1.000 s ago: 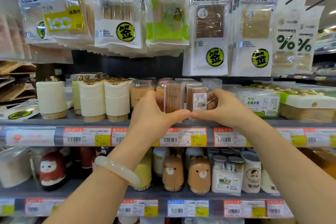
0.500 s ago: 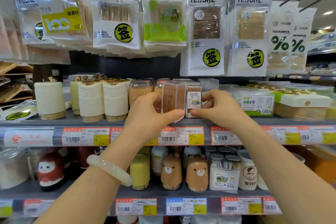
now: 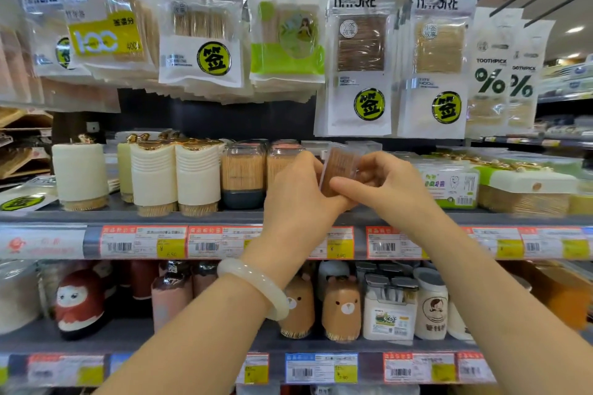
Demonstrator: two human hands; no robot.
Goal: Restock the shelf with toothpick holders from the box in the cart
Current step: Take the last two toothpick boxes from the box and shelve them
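Gripping blurred toothpick holder [image 3: 340, 167], left hand [image 3: 298, 199], right hand [image 3: 388, 189], base hidden

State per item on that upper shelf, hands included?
left hand: gripping the clear toothpick box
right hand: pinching the same box
clear toothpick box: held tilted above the shelf edge, full
dark-based jar: upright on the shelf, full, closed
white holders: upright, in a row
hanging packs: sealed, on hooks
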